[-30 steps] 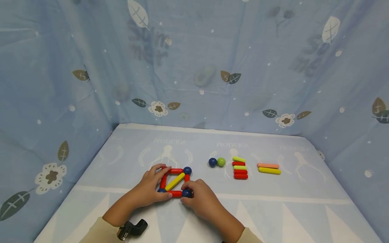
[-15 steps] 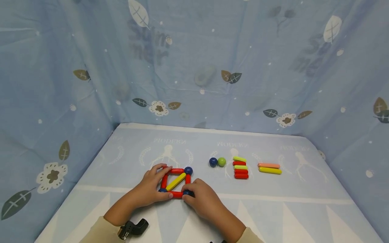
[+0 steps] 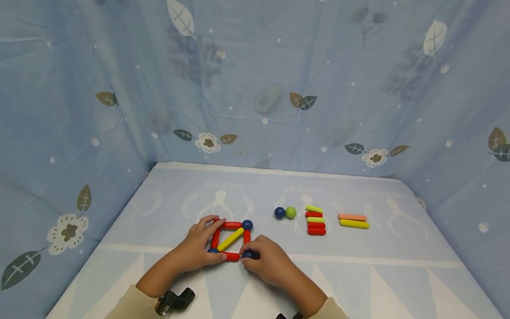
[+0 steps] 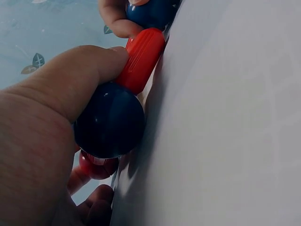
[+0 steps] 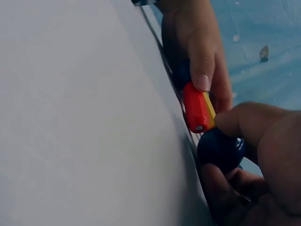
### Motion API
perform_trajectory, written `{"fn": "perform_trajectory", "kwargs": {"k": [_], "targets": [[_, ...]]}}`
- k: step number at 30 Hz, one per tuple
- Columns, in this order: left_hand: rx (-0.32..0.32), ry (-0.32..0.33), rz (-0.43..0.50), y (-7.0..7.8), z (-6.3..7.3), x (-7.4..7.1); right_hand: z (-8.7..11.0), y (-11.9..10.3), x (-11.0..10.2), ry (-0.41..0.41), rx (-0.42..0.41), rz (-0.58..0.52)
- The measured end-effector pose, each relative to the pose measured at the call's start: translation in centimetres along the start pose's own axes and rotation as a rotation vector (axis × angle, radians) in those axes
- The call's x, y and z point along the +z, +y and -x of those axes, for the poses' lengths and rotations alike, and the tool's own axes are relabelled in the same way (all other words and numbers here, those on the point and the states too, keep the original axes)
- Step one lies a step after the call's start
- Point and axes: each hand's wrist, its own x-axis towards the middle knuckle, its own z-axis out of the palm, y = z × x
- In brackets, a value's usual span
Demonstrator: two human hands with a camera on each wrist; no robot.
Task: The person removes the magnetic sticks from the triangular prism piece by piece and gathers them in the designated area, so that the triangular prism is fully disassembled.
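Since the earlier frame, the right hand (image 3: 267, 261) has shifted slightly outward with the near right blue ball (image 5: 221, 150), and a narrow gap now parts that ball from the near red stick (image 3: 232, 257); the left hand (image 3: 195, 248) stays in place.

Nearest are two beige sleeves (image 3: 133, 305), with a black wrist mount (image 3: 175, 300) beside the left one. The right hand pinches the near right blue ball between thumb and fingers. The left hand grips the left side of the square frame, thumb on the near red stick, other fingers curled at the far left corner. The square frame lies on the surface (image 3: 358, 248), in front of the person. The near left blue ball (image 4: 110, 122) sits under the left hand, touching the near red stick. A yellow stick (image 3: 231, 239) runs diagonally from it towards the far blue ball (image 3: 247, 225). A left red stick (image 3: 215, 238), right red stick (image 3: 247, 237) and far red stick (image 3: 231, 225) make the other sides. Whether the right red stick touches the pinched ball is hidden by the fingers.

Farther off, to the right, lie a yellow stick beside a pink stick (image 3: 352, 217), a row of five short red and yellow-green sticks (image 3: 316, 225), and a loose blue ball (image 3: 280, 213) touching a green ball (image 3: 291, 212). Behind hangs a blue curtain (image 3: 255, 66) printed with leaves and flowers.
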Motion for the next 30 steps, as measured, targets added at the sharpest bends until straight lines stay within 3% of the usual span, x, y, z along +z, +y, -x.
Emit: {"fn": "perform_trajectory", "kwargs": {"k": [5, 8, 18, 30], "targets": [[-0.02, 0.003, 0.004, 0.0, 0.0, 0.1, 0.0, 0.7, -0.7, -0.039, 0.01, -0.101], [-0.027, 0.006, 0.0, 0.0, -0.1, 0.2, 0.1, 1.1, -1.0, -0.018, 0.045, -0.159], [-0.038, -0.005, -0.01, -0.1, -0.2, 0.1, -0.5, 2.9, -2.5, 0.267, 0.226, -0.266], [-0.041, -0.007, -0.005, 0.0, -0.1, 0.1, -0.8, 4.6, -3.8, 0.427, 0.285, -0.29]]}}
